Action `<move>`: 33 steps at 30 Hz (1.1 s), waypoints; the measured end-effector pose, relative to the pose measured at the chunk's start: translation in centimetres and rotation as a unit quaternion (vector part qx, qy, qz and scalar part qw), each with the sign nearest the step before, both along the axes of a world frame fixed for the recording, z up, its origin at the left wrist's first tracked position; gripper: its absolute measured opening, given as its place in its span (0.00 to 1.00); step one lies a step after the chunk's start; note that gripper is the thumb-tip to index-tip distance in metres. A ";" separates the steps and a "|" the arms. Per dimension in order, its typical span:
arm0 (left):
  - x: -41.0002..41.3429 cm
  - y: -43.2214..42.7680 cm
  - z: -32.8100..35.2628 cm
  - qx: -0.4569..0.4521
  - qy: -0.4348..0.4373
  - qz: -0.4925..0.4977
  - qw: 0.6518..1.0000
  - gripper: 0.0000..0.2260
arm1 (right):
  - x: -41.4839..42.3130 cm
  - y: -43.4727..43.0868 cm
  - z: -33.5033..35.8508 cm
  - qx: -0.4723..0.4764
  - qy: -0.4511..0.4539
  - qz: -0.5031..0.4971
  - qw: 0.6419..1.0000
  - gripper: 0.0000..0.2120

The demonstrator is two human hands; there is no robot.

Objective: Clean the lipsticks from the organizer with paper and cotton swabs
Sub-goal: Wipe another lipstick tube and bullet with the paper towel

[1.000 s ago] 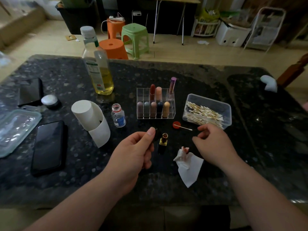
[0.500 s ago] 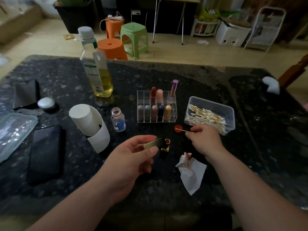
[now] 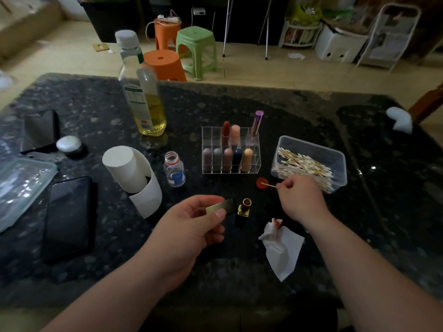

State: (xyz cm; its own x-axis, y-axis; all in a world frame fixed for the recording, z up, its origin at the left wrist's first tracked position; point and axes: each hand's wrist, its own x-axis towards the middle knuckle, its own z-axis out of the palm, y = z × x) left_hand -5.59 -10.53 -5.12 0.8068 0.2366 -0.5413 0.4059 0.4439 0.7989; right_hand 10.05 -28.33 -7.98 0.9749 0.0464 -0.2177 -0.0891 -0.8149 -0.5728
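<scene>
- Dark table [image 3: 239, 109]: lipstick [image 3: 244, 208] stands upright, eight o'clock from right hand [image 3: 299, 200].
- Right hand pinches cotton swab [image 3: 269, 185], pointing nine o'clock.
- Left hand [image 3: 189, 226] grips cap [image 3: 221, 206].

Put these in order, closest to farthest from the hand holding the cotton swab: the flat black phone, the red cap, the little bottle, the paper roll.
From the right hand, head view:
1. The red cap, just left, at the cotton swab tip.
2. The little bottle, farther left.
3. The paper roll, left of that bottle.
4. The flat black phone, far left.
</scene>
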 end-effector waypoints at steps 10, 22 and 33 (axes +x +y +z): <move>0.1 0.4 0.2 -0.096 -0.024 0.011 0.995 0.18 | 0.1 -0.1 0.3 0.031 0.013 -0.004 0.999 0.06; 1.6 0.4 0.4 -0.066 -0.024 0.015 0.997 0.13 | 0.0 -0.9 0.7 0.017 0.008 0.005 1.000 0.11; 2.2 -0.3 1.2 -0.099 0.017 0.038 0.994 0.09 | 0.0 -1.0 0.3 0.092 -0.025 -0.033 0.995 0.08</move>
